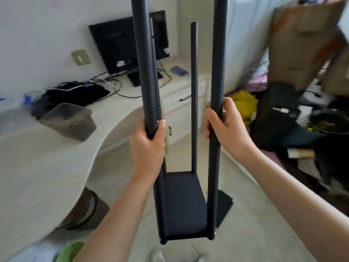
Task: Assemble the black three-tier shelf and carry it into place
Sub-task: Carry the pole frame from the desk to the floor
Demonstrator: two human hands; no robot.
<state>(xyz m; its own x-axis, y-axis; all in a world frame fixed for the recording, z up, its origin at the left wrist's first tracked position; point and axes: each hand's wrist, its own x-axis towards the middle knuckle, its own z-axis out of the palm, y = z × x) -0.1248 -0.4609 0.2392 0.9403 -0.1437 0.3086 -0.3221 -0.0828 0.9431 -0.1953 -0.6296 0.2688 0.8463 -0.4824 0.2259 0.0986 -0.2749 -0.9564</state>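
Fingers of my left hand are wrapped around the near-left pole of the black shelf frame, thumb on the pole's right side. My right hand grasps the near-right pole slightly higher up, its fingers curling round from the left and the thumb on the right. Both hands grip about midway along the visible poles, well above the bottom board, which sits low between my forearms. All the poles stand roughly upright. The two near ones run out of the top of the view, while the far-left pole and far-right pole end lower, their tops bare. I cannot tell whether the frame's feet touch the floor. A flat black panel lies on the floor just beside the frame, on its right. To my left curves the pale desk, carrying a grey bin and a monitor. A cardboard box stands at far right.
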